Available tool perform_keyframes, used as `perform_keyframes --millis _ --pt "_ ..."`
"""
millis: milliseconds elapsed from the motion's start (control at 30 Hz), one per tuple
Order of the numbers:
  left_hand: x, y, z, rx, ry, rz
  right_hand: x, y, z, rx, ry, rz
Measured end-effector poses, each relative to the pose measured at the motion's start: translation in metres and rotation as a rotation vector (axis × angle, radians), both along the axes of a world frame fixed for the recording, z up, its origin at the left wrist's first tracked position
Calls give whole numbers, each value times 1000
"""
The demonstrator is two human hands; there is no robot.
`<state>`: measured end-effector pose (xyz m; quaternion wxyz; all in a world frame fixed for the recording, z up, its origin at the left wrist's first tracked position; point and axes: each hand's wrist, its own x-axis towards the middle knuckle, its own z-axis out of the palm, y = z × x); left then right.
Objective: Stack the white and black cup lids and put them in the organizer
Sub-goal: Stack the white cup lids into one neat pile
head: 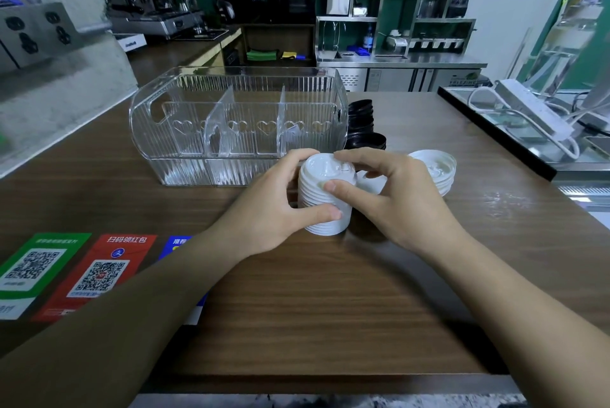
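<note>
White plastic fills both palms: the left hand (277, 206) curls round the near side of a white stack (325, 198) with its thumb pinching low on the front, and the right hand (392, 196) grips from the other side, thumb on the stack's upper edge and fingers arched over the top lid. The stack stands upright on the counter (330, 292), its long axis vertical, midway between the two hands.

Directly beyond it, just past the fingertips, sits the clear organizer (237, 124), its length running left to right and split by two dividers; all its compartments look empty. So the stack would have to go up and forward over the near wall, and the left hand seems a little nearer to it.

To the right lie more white lids (435, 170), a low pile partly hidden behind the right hand. Black lids (361, 125) stand behind the organizer's right end, seen partly through its ribbed wall, so their count is hard to judge. Whether the white stack's base touches the counter fully I cannot tell.
</note>
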<state>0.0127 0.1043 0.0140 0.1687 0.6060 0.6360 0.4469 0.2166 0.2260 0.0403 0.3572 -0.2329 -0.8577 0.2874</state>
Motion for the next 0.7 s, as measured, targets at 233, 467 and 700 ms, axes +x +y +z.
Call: perform_keyframes --millis 233,467,700 --pt "0 -2 3 -32 80 18 2 2 1 31 -59 18" --pt "0 -5 9 10 122 19 15 17 15 122 -38 -60" --pt "-1 -6 10 47 32 -28 22 31 3 296 -391 -45"
